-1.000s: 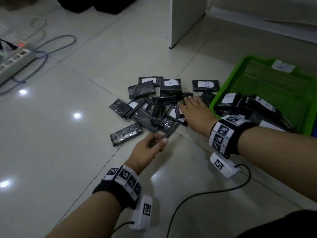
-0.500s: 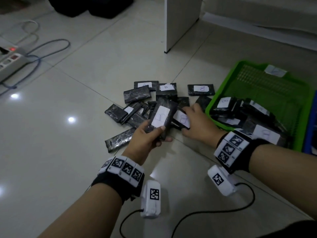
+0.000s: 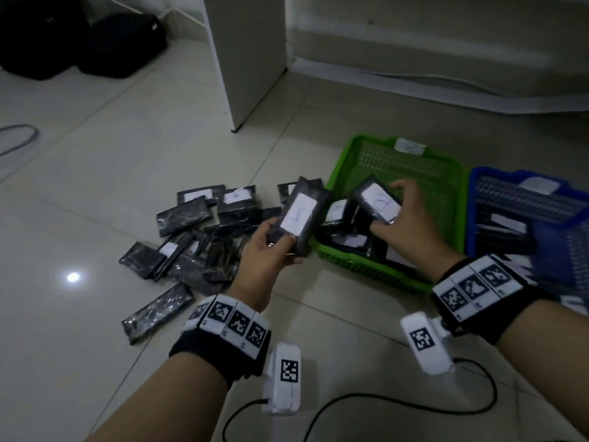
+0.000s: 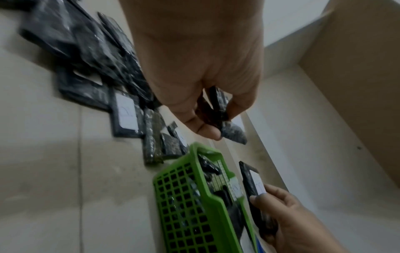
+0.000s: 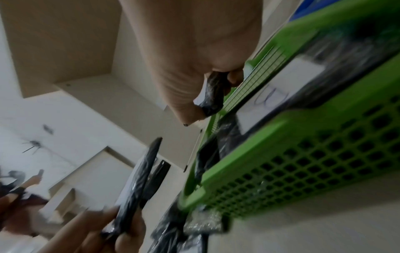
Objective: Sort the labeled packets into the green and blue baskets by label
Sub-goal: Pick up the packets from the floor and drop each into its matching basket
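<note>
Two hands: each grips one packet
Floor pile [image 3: 194, 237]: glossy black flat packets, white labels; loose on tile
Left hand [image 3: 271, 250]: fingers curled round labelled packet [image 3: 299, 218], beside green basket [image 3: 353, 266]
Right hand [image 3: 404, 224]: fingers pinch second packet [image 3: 377, 199] over green basket
Blue basket [image 3: 478, 186]: perforated plastic; packets inside

Head view looking down from above, wrist views low and close, all sharing the green basket [image 3: 357, 145].
</note>
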{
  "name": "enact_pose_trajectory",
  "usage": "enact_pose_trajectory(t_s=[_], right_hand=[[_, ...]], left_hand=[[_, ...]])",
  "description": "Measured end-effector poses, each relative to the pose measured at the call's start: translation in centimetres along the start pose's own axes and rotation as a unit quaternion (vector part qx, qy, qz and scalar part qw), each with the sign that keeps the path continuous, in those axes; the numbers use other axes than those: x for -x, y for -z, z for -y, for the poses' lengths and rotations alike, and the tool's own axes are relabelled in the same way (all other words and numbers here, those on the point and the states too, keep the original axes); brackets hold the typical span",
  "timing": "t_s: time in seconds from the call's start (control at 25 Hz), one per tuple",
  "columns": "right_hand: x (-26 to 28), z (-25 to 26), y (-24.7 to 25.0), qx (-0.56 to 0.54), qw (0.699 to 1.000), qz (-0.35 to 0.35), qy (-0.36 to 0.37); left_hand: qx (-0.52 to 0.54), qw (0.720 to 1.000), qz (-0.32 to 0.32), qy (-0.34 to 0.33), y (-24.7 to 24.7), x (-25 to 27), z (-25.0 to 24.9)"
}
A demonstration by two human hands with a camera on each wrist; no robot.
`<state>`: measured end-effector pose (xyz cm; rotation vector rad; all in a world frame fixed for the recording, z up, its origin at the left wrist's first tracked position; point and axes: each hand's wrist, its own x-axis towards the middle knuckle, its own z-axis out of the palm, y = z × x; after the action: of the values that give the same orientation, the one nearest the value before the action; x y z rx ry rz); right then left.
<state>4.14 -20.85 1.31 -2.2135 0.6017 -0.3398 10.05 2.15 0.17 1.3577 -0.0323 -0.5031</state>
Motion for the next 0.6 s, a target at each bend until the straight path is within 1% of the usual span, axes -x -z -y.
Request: enact_pose_trajectory(t_s=[0.04, 0.08, 0.12, 0.2, 0.24, 0.32, 0.44, 0.52, 0.6], right_hand=[[-0.4, -0.9, 1.4, 0.015, 1.0, -0.009, -0.008], [-0.8, -1.7, 2.5, 0.038, 0.999, 0.002, -0.01], [-1.0, -2.3, 3.4, 0.051, 0.998, 0.028, -0.011], [-0.9, -3.2, 4.3, 0.039, 0.996, 0.077, -0.015], [-0.6, -3.8, 4.6, 0.035, 0.996, 0.08, -0.02], [-0.2, -4.9, 4.7, 0.053, 0.996, 0.061, -0.026], [-0.4, -6.4, 4.6, 0.119, 0.992, 0.034, -0.038], [-0.7, -6.6, 4.5, 0.181, 0.983, 0.026, -0.024], [-0.3, -6.1, 4.3, 0.207, 0.978, 0.008, 0.01]], left_hand=[[-0.028, 1.0, 0.005, -0.01, -1.4, -0.3, 0.2], [-0.058, 0.998, 0.004, -0.025, -2.5, -0.6, 0.6], [-0.089, 0.995, -0.001, -0.042, -3.6, -0.9, 1.0], [-0.16, 0.984, -0.038, -0.068, -5.2, -1.5, 2.0], [-0.191, 0.977, -0.063, -0.076, -5.9, -1.8, 2.4], [-0.228, 0.965, -0.096, -0.087, -6.8, -2.2, 2.9], [-0.275, 0.952, -0.097, -0.091, -8.0, -2.9, 3.1], [-0.346, 0.928, -0.095, -0.104, -8.5, -3.6, 3.2], [-0.414, 0.899, -0.081, -0.122, -8.6, -4.2, 3.3]])
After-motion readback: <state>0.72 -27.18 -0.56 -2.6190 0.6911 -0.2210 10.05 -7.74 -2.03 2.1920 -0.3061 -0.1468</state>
